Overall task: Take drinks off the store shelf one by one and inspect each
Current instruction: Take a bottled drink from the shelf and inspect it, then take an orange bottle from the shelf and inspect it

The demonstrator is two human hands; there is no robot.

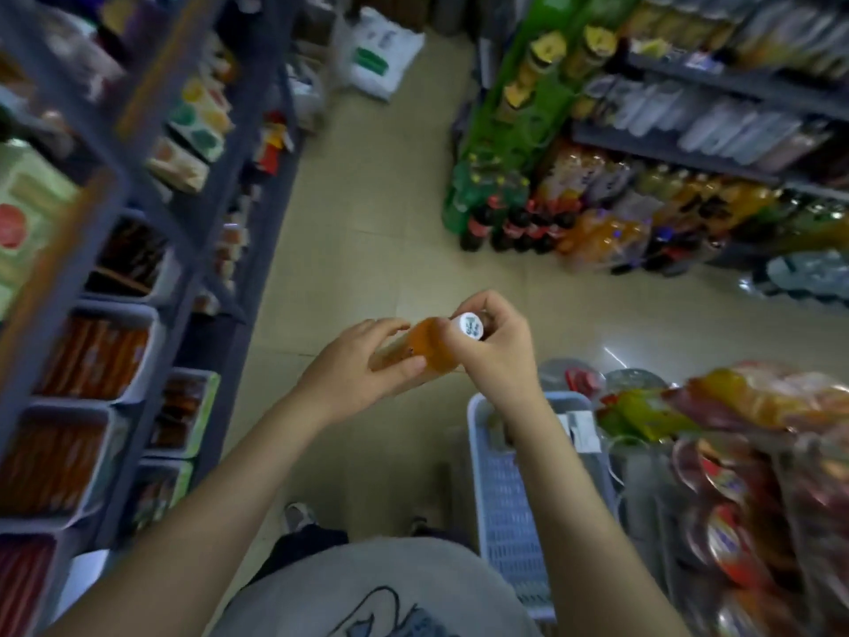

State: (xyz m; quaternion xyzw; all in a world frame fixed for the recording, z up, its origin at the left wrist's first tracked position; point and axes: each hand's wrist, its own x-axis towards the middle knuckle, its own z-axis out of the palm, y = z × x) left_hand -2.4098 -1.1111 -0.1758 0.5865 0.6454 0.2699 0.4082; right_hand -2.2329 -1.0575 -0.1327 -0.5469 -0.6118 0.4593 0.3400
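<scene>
Left of the left hand (pixel 356 367) runs a grey shelf rack (pixel 183 223) of blurred packets. That hand's fingers and thumb clasp the lower body of one orange drink bottle (pixel 425 344), held between both hands above the tiled floor (pixel 376 213). The bottle lies tilted, its long axis running lower-left to upper-right, white cap (pixel 468 325) towards the camera. The right hand (pixel 494 347) grips the neck. Below the right hand sits one pale basket (pixel 505 489); beyond it, a drinks shelf (pixel 643 213).

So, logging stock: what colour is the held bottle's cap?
White cap with small dark print, head view.
</scene>
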